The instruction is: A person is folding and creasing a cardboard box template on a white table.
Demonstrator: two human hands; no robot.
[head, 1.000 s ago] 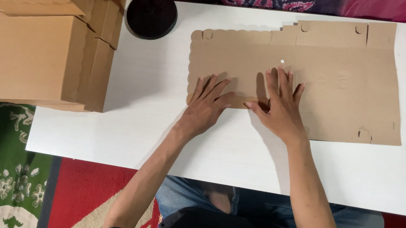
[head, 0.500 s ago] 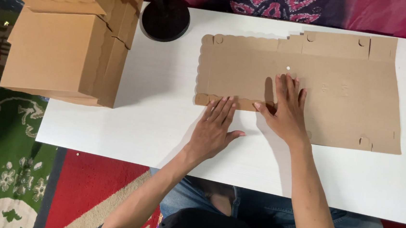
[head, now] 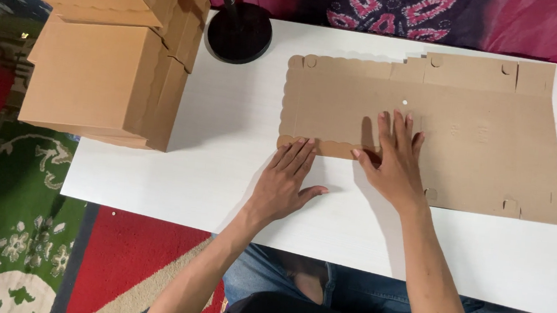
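- The flat cardboard blank (head: 427, 122) is laid along the far edge of the white table (head: 178, 168), apparently so its flaps can be worked
- It is pinned by the right hand (head: 394, 162), palm down, fingers spread, nothing pinched
- The scalloped near flap is met by the left hand (head: 286, 183), fingers together and flat, seemingly to fold it
- Two folded boxes (head: 99, 76) at least are counted at the left edge, one black round base (head: 238, 33) at the far edge, one blank in work

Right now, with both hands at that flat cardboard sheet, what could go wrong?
The left hand touches only the sheet's scalloped near edge, so the flap could crease unevenly. The right hand alone pins the sheet, which might slide on the smooth table. A sideways shove could push it against the lamp base.
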